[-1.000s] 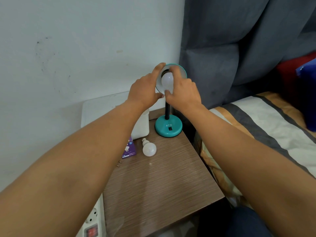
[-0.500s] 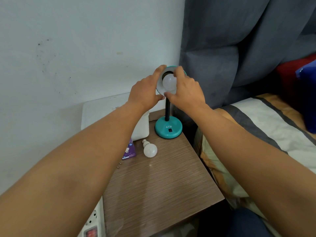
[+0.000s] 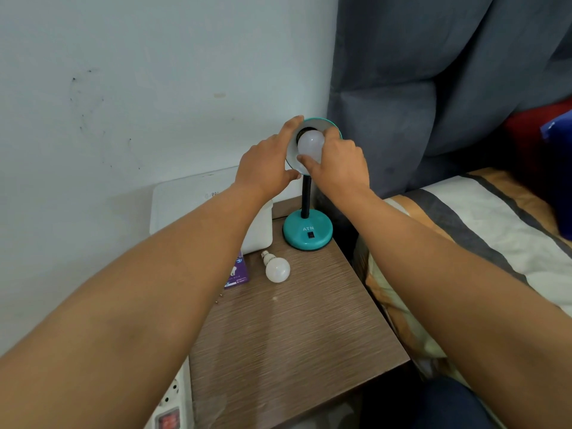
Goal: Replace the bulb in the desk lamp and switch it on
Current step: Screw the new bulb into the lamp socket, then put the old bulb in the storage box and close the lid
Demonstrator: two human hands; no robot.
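A power strip [image 3: 173,407] is lying at the near left edge of the wooden counter [image 3: 294,335]. Farther on, a loose bulb [image 3: 277,269] is resting beside a purple box [image 3: 236,270]. At the far end, the left hand [image 3: 266,164] is cupping the teal lamp's shade [image 3: 322,122] while the right hand [image 3: 337,165] is pinching the fitted bulb [image 3: 310,144]; bracing the shade as it turns should help. The switch [image 3: 310,234] is sitting unobstructed on the base.

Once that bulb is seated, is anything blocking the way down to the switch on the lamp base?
Nothing visible does. The switch sits on the front of the teal lamp base, facing the camera, uncovered. The spare bulb lies on the table to its left, apart from the base. Both the right hand and left hand are up at the shade.
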